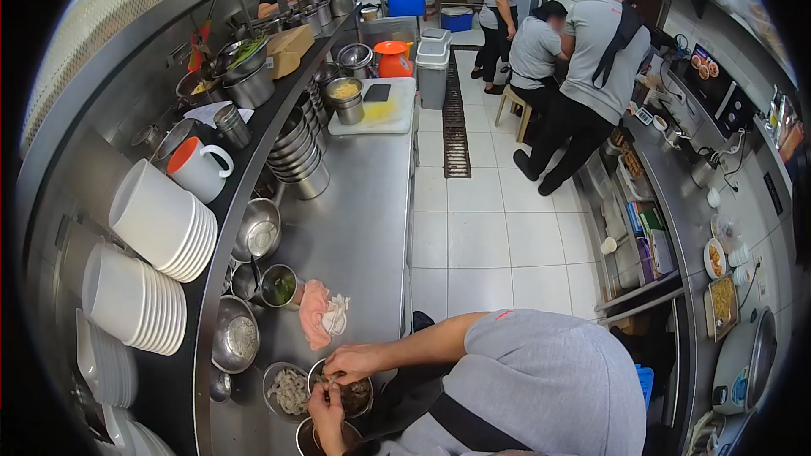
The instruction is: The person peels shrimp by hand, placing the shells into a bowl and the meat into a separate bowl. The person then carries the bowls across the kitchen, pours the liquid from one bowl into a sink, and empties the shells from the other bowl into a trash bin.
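Note:
Both of my hands are together over metal bowls at the bottom of the view. My right hand point(351, 362) reaches in from the upper side, its fingers pinched. Just below it, my left hand point(326, 411) is closed too, and the fingertips meet. Between them is a small piece that looks like a shrimp, mostly hidden by the fingers. Pale, peeled-looking shrimp point(290, 392) fill a bowl to the left. Under and beside my right hand, another bowl holds darker pieces point(360, 397). A third metal bowl point(307, 437) sits below, partly covered by my left hand.
A pink cloth point(315, 314) and a white cloth point(336, 316) lie on the steel counter point(363, 228). Metal bowls point(235, 333) line its left edge, below a shelf with stacked white containers point(163, 219). Three people point(604, 59) are at the far end, near a grey bin point(432, 72).

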`<state>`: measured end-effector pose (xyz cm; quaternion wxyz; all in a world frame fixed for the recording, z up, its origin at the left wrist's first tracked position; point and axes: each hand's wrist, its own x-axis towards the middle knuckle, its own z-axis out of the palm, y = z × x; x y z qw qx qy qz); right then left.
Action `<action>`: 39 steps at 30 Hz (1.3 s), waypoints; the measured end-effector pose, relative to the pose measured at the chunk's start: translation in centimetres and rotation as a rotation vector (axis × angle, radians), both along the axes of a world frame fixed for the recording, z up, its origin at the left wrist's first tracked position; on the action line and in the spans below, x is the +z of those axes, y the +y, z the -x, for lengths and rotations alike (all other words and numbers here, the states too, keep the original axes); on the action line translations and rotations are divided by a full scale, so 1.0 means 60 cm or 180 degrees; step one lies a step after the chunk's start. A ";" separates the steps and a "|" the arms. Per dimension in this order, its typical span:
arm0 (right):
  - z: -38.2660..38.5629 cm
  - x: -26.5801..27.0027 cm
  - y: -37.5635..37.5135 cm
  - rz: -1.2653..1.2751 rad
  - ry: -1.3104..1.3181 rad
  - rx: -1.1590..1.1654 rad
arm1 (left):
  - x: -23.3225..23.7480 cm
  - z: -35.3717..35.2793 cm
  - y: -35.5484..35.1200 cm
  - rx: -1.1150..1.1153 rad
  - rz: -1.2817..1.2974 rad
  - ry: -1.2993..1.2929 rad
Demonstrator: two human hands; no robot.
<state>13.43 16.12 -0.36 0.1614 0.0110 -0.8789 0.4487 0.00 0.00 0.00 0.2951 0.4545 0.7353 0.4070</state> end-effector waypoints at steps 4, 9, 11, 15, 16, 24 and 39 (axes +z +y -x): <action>0.001 -0.002 -0.001 0.0013 0.0078 -0.0296 | 0.010 -0.004 -0.002 0.0226 -0.0142 -0.0681; 0.008 -0.006 -0.002 -0.0134 0.0221 -0.0181 | 0.007 0.011 -0.017 0.0554 -0.0296 -0.1227; 0.025 -0.020 -0.002 -0.0172 0.0300 -0.0027 | -0.036 0.037 -0.029 0.0611 -0.0439 -0.1229; 0.028 -0.019 -0.011 -0.0474 0.0077 0.0120 | 0.003 0.035 -0.057 0.1071 -0.0150 -0.1244; 0.029 -0.028 -0.007 -0.0435 0.0147 0.0113 | 0.022 0.042 -0.065 0.1042 0.0016 -0.0837; 0.019 0.002 -0.013 -0.0272 -0.0222 -0.0114 | 0.085 0.094 -0.140 0.1912 0.0367 0.0461; 0.008 0.024 -0.008 0.0209 -0.0741 0.0084 | -0.019 0.086 -0.176 0.0527 0.2227 0.0942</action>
